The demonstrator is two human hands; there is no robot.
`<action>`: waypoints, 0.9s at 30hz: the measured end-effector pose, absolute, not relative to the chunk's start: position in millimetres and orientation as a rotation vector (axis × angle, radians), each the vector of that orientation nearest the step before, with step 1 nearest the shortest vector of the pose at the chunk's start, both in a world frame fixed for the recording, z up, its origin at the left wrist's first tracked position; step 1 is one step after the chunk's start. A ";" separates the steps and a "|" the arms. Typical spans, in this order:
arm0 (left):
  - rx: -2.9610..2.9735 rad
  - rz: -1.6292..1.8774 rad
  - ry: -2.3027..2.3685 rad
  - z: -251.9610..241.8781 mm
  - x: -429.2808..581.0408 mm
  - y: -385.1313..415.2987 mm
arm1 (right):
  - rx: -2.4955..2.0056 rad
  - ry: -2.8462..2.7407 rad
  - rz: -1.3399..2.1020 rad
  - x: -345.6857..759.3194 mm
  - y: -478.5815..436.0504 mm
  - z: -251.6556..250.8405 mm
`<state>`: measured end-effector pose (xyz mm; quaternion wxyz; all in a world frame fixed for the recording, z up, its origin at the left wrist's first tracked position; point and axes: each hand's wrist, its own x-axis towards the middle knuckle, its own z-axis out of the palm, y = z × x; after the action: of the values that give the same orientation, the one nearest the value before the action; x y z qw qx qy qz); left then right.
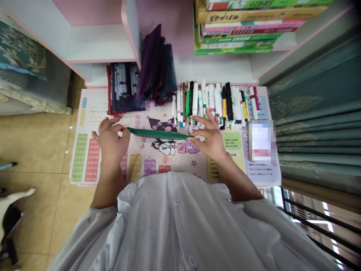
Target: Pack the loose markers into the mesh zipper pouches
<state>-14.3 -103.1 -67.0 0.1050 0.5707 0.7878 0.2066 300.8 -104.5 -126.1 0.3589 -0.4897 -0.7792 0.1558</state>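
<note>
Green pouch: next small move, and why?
Probably ease the green pouch open along its upper edge. The left hand and right hand pinch its opposite ends, it looks thin and flat, and loose markers lie just beyond it. The navy pouch at left holds markers, which suggests a similar use.

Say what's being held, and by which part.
A green pouch, by its two ends: the left hand pinches one, the right hand the other.

Markers (195, 98) on mat (201, 159), behind pouch (158, 134); phone (258, 140) right.
</note>
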 end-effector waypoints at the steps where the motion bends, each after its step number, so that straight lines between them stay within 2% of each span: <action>1: 1.682 0.611 2.328 -66.9 -14.8 -102.8 | -1.265 -2.008 0.403 300.8 -104.5 -126.2; 19: 1.655 0.533 2.355 -66.0 -21.2 -102.3 | -1.257 -1.983 0.414 296.5 -103.1 -128.9; 24: 1.867 0.486 2.369 -71.9 -24.6 -116.0 | -1.258 -1.997 0.388 292.4 -103.9 -128.1; 27: 2.117 0.393 2.226 -75.8 -22.1 -124.2 | -1.258 -2.017 0.356 288.8 -104.9 -126.3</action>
<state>-22.1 -124.2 -75.8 0.0221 0.6833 0.7186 0.1268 288.8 -104.9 -126.3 0.3607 -0.4881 -0.7827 0.1380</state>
